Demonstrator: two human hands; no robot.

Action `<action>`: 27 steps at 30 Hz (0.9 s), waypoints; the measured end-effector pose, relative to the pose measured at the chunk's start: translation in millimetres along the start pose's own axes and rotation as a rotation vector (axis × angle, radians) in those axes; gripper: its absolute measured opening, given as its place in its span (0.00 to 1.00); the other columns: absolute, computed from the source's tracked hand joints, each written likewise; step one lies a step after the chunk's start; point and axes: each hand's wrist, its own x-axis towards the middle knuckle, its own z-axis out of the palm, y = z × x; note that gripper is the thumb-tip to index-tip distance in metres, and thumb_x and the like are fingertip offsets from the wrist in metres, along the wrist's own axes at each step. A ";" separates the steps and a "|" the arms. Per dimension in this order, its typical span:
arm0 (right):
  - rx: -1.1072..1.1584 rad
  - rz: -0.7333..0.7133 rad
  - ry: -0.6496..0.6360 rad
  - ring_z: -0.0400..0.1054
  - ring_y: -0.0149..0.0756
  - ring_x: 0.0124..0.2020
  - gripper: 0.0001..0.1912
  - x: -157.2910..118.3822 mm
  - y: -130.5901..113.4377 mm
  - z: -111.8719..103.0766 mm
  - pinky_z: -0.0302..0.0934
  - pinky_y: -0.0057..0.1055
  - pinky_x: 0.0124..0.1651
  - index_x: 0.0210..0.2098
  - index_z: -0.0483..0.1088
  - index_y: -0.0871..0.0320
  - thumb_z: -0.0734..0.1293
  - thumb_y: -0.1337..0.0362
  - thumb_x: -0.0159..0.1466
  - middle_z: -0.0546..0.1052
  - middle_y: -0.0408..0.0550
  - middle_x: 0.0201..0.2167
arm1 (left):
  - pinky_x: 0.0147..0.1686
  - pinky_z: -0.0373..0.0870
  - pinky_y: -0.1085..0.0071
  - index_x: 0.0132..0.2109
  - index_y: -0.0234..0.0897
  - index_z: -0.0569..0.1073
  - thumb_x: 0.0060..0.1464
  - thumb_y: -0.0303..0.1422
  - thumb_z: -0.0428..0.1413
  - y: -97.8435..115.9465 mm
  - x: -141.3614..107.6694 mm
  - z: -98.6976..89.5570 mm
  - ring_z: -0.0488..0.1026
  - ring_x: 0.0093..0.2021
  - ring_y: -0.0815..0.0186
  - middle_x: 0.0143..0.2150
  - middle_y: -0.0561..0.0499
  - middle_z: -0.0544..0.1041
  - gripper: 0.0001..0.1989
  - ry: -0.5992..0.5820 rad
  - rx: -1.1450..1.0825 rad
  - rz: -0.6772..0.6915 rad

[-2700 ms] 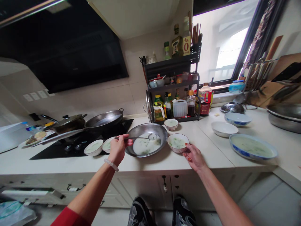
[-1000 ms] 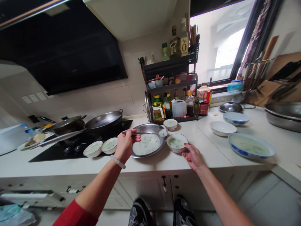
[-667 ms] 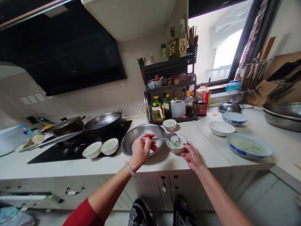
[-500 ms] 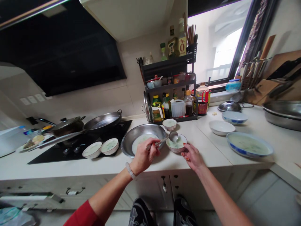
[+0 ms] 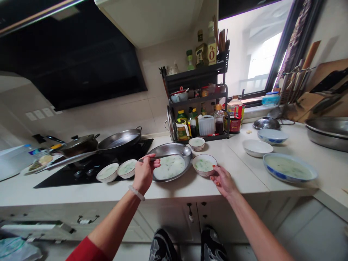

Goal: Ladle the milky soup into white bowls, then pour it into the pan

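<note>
l hand (image 5: 145, 173) has the ladle (image 5: 186, 151) gripped over the steel basin (image 5: 167, 147) of soup (image 5: 172, 168), r hand (image 5: 223, 180) steadies the small bowl (image 5: 200, 172) by its rim, just beside the basin. imo carry ladle level n low, tip slow, fewer drips tbh.

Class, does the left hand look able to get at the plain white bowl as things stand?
Probably not easily: the left hand grips the ladle, and the steel basin and a soup bowl lie between it and the white bowl.
</note>
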 end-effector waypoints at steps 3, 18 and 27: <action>0.001 -0.005 0.000 0.62 0.26 0.16 0.19 -0.1 -0.1 0.3 0.42 0.19 0.11 0.31 0.68 0.57 0.77 0.58 0.45 0.72 0.44 0.24 | 0.28 0.72 0.71 0.38 0.31 0.73 0.49 0.31 0.52 -3.1 10.7 -21.4 0.75 0.22 0.65 0.24 0.47 0.78 0.10 0.002 0.090 0.078; -0.002 -0.004 0.002 0.62 0.25 0.16 0.19 0.0 0.2 0.4 0.42 0.18 0.12 0.30 0.69 0.58 0.78 0.58 0.44 0.72 0.43 0.23 | 0.24 0.71 0.69 0.33 0.36 0.73 0.50 0.26 0.51 -16.0 17.2 -44.8 0.74 0.19 0.61 0.19 0.49 0.75 0.07 0.037 0.349 0.063; 0.019 -0.012 0.003 0.62 0.25 0.16 0.19 0.2 1.1 0.5 0.42 0.17 0.12 0.30 0.70 0.58 0.78 0.59 0.43 0.73 0.44 0.23 | 0.23 0.71 0.73 0.30 0.31 0.72 0.50 0.25 0.49 -11.2 20.1 -38.7 0.72 0.19 0.68 0.19 0.46 0.76 0.07 0.132 0.133 -0.100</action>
